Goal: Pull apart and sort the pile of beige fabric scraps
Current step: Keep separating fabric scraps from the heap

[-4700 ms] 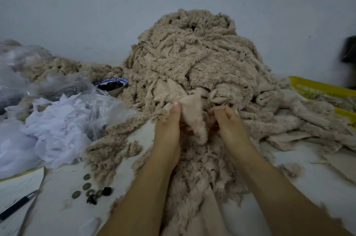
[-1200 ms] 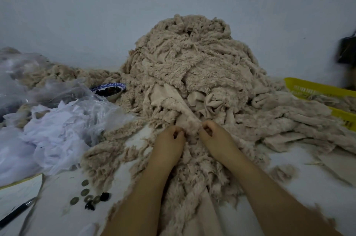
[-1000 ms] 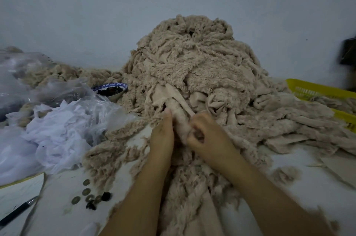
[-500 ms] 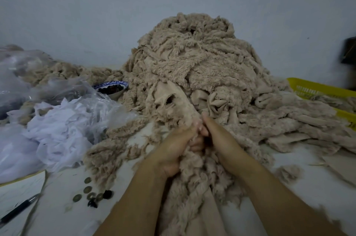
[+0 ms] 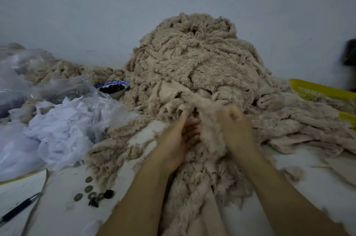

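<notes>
1 head view, facing forward and down, near pile (image 5: pixel 192 66)

Scrap pile (image 5: pixel 192 66) blocks the table's (image 5: pixel 300 193) middle, plastic bag (image 5: pixel 63 124) its left edge, yellow basket (image 5: pixel 316 89) its right; near-right corner lies bare.

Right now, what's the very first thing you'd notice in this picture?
A huge pile of beige fabric scraps towers in the middle, against the wall. Just in front, the left hand rests flat against it while the right hand grips a scrap. A yellow basket peeks out at the right edge.
</notes>
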Motion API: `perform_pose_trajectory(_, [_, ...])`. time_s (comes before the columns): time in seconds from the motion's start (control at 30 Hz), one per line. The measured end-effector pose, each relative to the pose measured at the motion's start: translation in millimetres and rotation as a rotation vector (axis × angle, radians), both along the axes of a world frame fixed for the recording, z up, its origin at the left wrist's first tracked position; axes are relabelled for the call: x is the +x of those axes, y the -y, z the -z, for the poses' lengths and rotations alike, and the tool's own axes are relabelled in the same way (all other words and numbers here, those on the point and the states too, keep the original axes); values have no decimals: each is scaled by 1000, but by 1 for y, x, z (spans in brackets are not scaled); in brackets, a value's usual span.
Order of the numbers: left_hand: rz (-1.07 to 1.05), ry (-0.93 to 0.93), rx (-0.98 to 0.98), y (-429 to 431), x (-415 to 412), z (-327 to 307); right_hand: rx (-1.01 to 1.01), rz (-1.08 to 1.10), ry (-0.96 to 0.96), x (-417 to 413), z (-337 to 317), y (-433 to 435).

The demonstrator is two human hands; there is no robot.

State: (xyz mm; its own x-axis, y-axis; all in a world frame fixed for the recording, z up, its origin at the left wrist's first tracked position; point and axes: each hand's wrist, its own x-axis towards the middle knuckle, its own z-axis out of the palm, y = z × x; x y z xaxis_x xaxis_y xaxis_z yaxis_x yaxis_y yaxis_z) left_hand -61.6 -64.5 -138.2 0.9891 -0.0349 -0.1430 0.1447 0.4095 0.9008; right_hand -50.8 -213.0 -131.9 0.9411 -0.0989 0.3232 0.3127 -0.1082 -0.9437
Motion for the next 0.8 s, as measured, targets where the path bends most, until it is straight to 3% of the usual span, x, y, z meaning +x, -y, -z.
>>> perform_pose_trajectory(0.1, [6,2,-38,-4,-1,-2,-488,-345,114,-13,6,-24])
perform_pose_trajectory(0.2, [-95,-86,-6,-6,1,0,-746,-398,228,-14,8,-30])
perform_pose_trajectory(0.33, [-156,-189,-91,-7,3,-1,-865,-440,197,-16,7,-25])
perform_pose_trajectory(0.47, [-132,-156,-436,-12,4,-3,-837,-476,133,-17,12,-28])
perform_pose_trajectory(0.5, [-122,-89,-378,-13,4,-4,-822,-477,93,-15,13,-27])
perform_pose_trajectory(0.6, [-20,180,63,-7,-8,-7,-655,-406,-25,-10,14,-20])
perform_pose_trajectory(0.7, [322,304,244,11,-23,-6,-174,-203,-200,-3,14,-10])
perform_pose_trajectory(0.8, [342,311,345,20,-23,-1,234,-192,-376,2,11,-5])
